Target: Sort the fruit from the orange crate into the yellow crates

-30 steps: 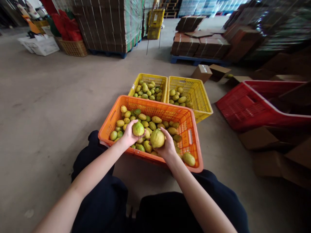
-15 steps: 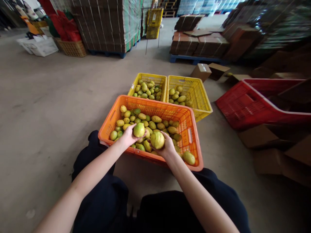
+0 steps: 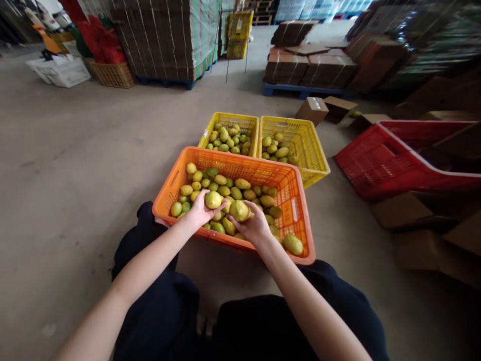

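An orange crate (image 3: 235, 156) holds many yellow-green fruits (image 3: 242, 184) in front of my knees. Above its left middle, my left hand (image 3: 199, 210) holds one yellow-green fruit (image 3: 213, 200) between thumb and fingers. My right hand (image 3: 256, 223) is wrapped around another, slightly larger fruit (image 3: 239, 211) just to the right. The two held fruits are close together but apart. A single large fruit (image 3: 292, 244) lies in the crate's near right corner.
Behind the orange crate stand two yellow crates (image 3: 210, 125) (image 3: 317, 145) with similar fruits. At the right are a red crate (image 3: 368, 160) and open cardboard boxes (image 3: 402, 210). Stacked flat cartons (image 3: 326, 67) rest on a blue pallet (image 3: 281, 90) farther back.
Both held fruits have turned in my hands. The one in my right hand has shifted slightly left and up, with the fingers changing their hold; my left hand has barely moved.
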Tool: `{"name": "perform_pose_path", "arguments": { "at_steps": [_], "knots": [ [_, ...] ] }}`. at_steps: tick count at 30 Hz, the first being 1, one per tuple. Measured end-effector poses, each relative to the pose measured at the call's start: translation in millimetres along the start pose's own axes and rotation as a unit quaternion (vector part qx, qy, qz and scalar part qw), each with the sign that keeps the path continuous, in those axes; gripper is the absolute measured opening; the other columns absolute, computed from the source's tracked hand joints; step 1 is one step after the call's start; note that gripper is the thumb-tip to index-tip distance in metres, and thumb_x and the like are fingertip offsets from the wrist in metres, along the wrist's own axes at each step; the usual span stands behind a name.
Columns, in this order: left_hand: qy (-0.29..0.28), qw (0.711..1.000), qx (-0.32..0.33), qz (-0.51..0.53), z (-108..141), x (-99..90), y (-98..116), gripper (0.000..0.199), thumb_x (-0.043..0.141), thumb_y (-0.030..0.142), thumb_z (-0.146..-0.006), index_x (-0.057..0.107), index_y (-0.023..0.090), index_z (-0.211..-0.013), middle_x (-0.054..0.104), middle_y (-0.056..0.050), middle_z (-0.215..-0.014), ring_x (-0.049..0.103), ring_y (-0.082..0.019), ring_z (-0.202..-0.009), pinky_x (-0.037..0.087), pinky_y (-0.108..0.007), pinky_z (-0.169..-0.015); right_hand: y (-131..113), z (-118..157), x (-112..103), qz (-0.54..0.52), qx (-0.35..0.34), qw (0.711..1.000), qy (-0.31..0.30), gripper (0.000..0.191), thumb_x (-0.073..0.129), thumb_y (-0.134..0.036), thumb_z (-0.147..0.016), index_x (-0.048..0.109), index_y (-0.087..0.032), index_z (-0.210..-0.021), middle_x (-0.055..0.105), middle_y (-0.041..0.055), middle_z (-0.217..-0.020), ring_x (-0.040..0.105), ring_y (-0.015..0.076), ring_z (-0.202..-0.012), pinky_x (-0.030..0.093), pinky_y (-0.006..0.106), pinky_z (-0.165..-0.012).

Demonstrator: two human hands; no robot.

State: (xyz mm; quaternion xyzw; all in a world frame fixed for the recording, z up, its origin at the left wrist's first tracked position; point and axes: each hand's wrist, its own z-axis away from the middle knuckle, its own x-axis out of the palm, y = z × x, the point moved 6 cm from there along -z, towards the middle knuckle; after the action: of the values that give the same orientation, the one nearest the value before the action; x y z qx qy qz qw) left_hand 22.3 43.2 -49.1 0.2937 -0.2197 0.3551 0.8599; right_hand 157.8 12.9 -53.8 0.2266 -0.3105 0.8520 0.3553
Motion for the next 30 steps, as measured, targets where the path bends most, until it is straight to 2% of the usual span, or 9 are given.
{"name": "perform_pose_path", "arguments": {
  "at_steps": [3, 6, 10, 14, 17, 19, 22, 26, 30],
  "knots": [
    [-0.002, 1.000, -0.024, -0.001, 1.4, 1.4, -1.8, 0.028, 0.045, 0.031, -0.094, 0.059, 0.010, -0.106, 0.067, -0.010, -0.076, 0.068, -0.020, -0.068, 0.055, -0.024, -0.051, 0.9, 0.9, -1.0, 0.005, 0.000, 1.000, 0.014, 0.012, 0.053, -0.029, -0.089, 0.060, -0.019, -0.090, 0.069, 0.0035, -0.070, 0.066, 0.0179, -0.063, 0.059, 0.028, -0.052],
    [-0.018, 0.999, -0.026, -0.025, 1.5, 3.9, -1.5, 0.025, 0.049, 0.035, -0.093, 0.059, 0.013, -0.097, 0.065, -0.008, -0.074, 0.067, -0.018, -0.065, 0.053, -0.022, -0.048, 1.0, 3.4, -0.2, 0.042, 0.007, 0.999, 0.019, 0.014, 0.053, -0.030, -0.089, 0.060, -0.018, -0.088, 0.067, 0.0025, -0.064, 0.064, 0.0169, -0.054, 0.056, 0.026, -0.046],
    [-0.064, 0.996, 0.038, -0.052, 1.0, 9.8, 4.7, 0.011, 0.064, 0.028, -0.085, 0.057, 0.019, -0.086, 0.062, -0.001, -0.075, 0.066, -0.015, -0.066, 0.054, -0.024, -0.054, -3.3, 6.9, 4.0, 0.075, -0.027, 0.997, 0.007, 0.004, 0.059, -0.022, -0.083, 0.059, -0.020, -0.087, 0.066, -0.0004, -0.065, 0.061, 0.0143, -0.052, 0.053, 0.024, -0.045],
    [-0.126, 0.983, 0.093, -0.100, 6.8, 18.7, 7.3, 0.022, 0.074, 0.015, -0.071, 0.059, 0.019, -0.088, 0.063, 0.001, -0.083, 0.065, -0.014, -0.074, 0.053, -0.025, -0.066, -9.7, 8.3, 10.6, 0.099, -0.108, 0.989, -0.028, 0.029, 0.073, -0.018, -0.066, 0.057, -0.025, -0.089, 0.067, -0.0046, -0.075, 0.063, 0.0147, -0.061, 0.053, 0.025, -0.050],
    [-0.181, 0.957, 0.148, -0.169, 14.4, 27.2, 9.2, 0.035, 0.080, 0.011, -0.059, 0.061, 0.018, -0.088, 0.064, 0.000, -0.087, 0.065, -0.015, -0.083, 0.050, -0.024, -0.073, -16.3, 9.8, 14.6, 0.144, -0.193, 0.969, -0.062, 0.054, 0.081, -0.014, -0.050, 0.057, -0.027, -0.096, 0.066, -0.0068, -0.077, 0.062, 0.0140, -0.066, 0.051, 0.024, -0.057],
    [-0.218, 0.935, 0.188, -0.209, 18.5, 32.0, 10.8, 0.041, 0.082, 0.011, -0.053, 0.062, 0.018, -0.088, 0.064, 0.000, -0.092, 0.063, -0.016, -0.089, 0.048, -0.024, -0.077, -19.4, 10.8, 14.9, 0.182, -0.235, 0.952, -0.071, 0.061, 0.083, -0.015, -0.044, 0.058, -0.027, -0.099, 0.064, -0.0071, -0.077, 0.059, 0.0137, -0.068, 0.049, 0.024, -0.060],
    [-0.247, 0.904, 0.234, -0.260, 20.8, 34.7, 13.1, 0.041, 0.083, 0.014, -0.052, 0.061, 0.018, -0.086, 0.064, 0.000, -0.094, 0.060, -0.016, -0.090, 0.045, -0.025, -0.079, -22.0, 12.1, 13.3, 0.224, -0.271, 0.934, -0.073, 0.063, 0.084, -0.019, -0.044, 0.059, -0.029, -0.100, 0.062, -0.0064, -0.084, 0.058, 0.0147, -0.073, 0.048, 0.026, -0.064],
    [-0.250, 0.859, 0.297, -0.335, 25.8, 36.6, 17.2, 0.035, 0.082, 0.018, -0.055, 0.061, 0.018, -0.084, 0.062, 0.000, -0.091, 0.056, -0.015, -0.087, 0.042, -0.025, -0.079, -24.7, 13.7, 11.8, 0.251, -0.307, 0.915, -0.069, 0.063, 0.084, -0.022, -0.045, 0.058, -0.029, -0.101, 0.060, -0.0043, -0.093, 0.058, 0.0176, -0.081, 0.049, 0.030, -0.071],
    [-0.242, 0.836, 0.306, -0.386, 34.5, 40.5, 16.9, 0.034, 0.081, 0.020, -0.056, 0.060, 0.019, -0.083, 0.061, 0.001, -0.089, 0.054, -0.014, -0.083, 0.041, -0.025, -0.077, -25.2, 13.2, 11.6, 0.264, -0.313, 0.910, -0.069, 0.063, 0.084, -0.022, -0.044, 0.056, -0.027, -0.101, 0.059, -0.0036, -0.092, 0.058, 0.0188, -0.081, 0.049, 0.032, -0.072]
  ]
}}
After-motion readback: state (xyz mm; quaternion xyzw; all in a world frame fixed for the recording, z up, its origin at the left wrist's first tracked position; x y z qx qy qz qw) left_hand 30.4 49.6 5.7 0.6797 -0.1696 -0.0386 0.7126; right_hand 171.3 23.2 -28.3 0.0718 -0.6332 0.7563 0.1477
